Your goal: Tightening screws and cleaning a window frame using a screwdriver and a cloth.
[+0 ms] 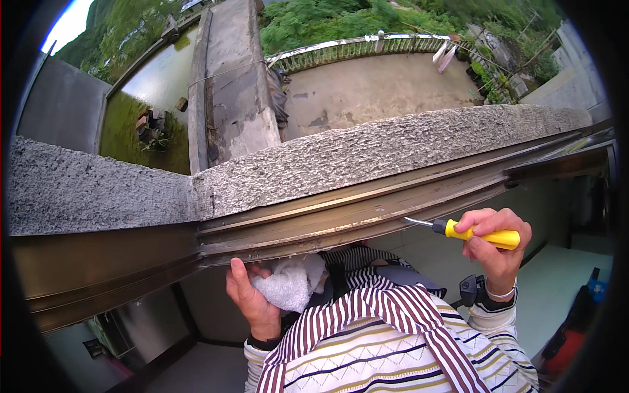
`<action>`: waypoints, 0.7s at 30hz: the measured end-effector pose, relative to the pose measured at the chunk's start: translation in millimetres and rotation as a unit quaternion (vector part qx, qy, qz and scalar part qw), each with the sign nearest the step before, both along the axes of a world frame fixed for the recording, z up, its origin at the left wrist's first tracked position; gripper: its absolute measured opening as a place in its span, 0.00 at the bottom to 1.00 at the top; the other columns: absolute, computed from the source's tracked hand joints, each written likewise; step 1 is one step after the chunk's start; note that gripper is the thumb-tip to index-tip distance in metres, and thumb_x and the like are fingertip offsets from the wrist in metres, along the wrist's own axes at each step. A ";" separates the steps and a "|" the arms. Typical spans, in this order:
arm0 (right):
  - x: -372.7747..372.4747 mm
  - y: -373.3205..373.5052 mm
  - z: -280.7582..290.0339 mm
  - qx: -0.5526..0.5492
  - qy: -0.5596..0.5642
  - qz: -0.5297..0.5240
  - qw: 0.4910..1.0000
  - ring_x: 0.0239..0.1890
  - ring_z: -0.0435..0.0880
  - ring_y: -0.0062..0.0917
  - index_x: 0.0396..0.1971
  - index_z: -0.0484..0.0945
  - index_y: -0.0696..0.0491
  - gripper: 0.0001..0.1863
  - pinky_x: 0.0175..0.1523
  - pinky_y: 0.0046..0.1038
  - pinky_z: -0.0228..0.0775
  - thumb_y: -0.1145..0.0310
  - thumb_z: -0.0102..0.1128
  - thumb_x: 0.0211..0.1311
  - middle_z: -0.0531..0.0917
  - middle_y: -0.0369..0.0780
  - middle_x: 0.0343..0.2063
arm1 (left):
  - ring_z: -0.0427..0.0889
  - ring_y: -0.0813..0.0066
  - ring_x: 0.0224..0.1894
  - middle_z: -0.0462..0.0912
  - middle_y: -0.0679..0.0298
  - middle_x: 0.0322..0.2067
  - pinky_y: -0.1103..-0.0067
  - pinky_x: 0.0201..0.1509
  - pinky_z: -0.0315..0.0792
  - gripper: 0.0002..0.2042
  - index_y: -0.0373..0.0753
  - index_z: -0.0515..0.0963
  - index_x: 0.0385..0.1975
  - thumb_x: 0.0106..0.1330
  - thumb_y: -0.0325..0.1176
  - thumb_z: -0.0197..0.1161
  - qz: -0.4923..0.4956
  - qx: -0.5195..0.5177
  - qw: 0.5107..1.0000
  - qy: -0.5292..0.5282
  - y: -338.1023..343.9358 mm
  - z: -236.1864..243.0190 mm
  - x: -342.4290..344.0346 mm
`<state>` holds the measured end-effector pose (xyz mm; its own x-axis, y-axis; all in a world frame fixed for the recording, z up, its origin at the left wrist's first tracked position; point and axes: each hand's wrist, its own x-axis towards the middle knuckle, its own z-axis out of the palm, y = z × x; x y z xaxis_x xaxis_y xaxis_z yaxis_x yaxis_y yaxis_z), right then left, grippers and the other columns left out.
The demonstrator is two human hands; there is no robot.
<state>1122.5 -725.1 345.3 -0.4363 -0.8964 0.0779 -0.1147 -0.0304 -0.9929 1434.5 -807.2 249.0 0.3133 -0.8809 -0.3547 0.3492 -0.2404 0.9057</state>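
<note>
My right hand [496,254] is wrapped around the yellow handle of a screwdriver [486,236], whose short metal shaft points left. Its tip is at the near edge of a brown metal window track [327,216], though whether it touches cannot be made out. A bunched white cloth [291,286] is in my left hand [252,300], just below the track; the thumb stands up beside it and the other fingers are partly hidden. Long grooves run along the track, with worn, dirty-looking edges.
A rough concrete ledge [367,150] runs beyond the track. Farther out lie a paved terrace [380,85] with a balustrade, a concrete walkway [232,85] and a pool of greenish water [157,85]. A dark frame piece [557,164] meets the track at right.
</note>
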 end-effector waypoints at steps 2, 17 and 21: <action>-19.3 -2.4 -1.1 -0.036 0.027 0.101 0.994 0.22 0.79 0.26 0.22 0.76 0.59 0.06 0.28 0.23 0.73 0.84 0.59 0.41 0.83 0.50 0.27 | 0.69 0.81 0.26 0.73 0.67 0.29 0.83 0.25 0.68 0.14 0.38 0.72 0.37 0.65 0.44 0.58 0.001 -0.005 1.000 -0.007 -0.9 -0.4 -0.1; -68.0 5.7 -1.8 -0.032 0.028 0.138 0.989 0.16 0.78 0.26 0.14 0.73 0.59 0.04 0.23 0.22 0.72 0.84 0.51 0.33 0.82 0.49 0.24 | 0.69 0.82 0.25 0.73 0.68 0.28 0.83 0.24 0.67 0.15 0.38 0.71 0.36 0.65 0.45 0.57 -0.016 -0.013 0.999 -0.032 0.1 -5.7 2.4; -70.6 -1.8 -11.4 -0.041 -0.044 0.152 0.987 0.17 0.78 0.27 0.14 0.74 0.59 0.01 0.23 0.24 0.73 0.79 0.54 0.35 0.81 0.49 0.22 | 0.67 0.82 0.23 0.71 0.69 0.23 0.84 0.26 0.65 0.17 0.40 0.74 0.34 0.66 0.50 0.55 -0.012 -0.005 0.999 -0.051 -1.0 -4.2 -0.9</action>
